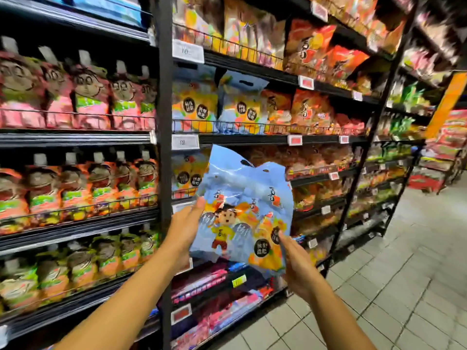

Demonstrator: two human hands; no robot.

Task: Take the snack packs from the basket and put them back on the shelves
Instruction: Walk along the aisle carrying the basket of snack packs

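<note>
Blue snack pack [242,213] is held up before the shelves [252,140], level with the row of matching packs [188,173]. It is grasped at its left edge by the left hand [185,229], and its lower right corner is pinched by the right hand [297,263]. The film is judged light, soft, crinkly and somewhat slippery; the side seams are judged the best holds. No basket is seen.

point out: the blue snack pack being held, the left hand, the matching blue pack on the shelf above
blue snack pack [242,210]: head view, middle of its front face.
left hand [185,224]: head view, back of the hand at the pack's left edge.
matching shelf pack [241,107]: head view, its front panel behind the wire rail.
</note>
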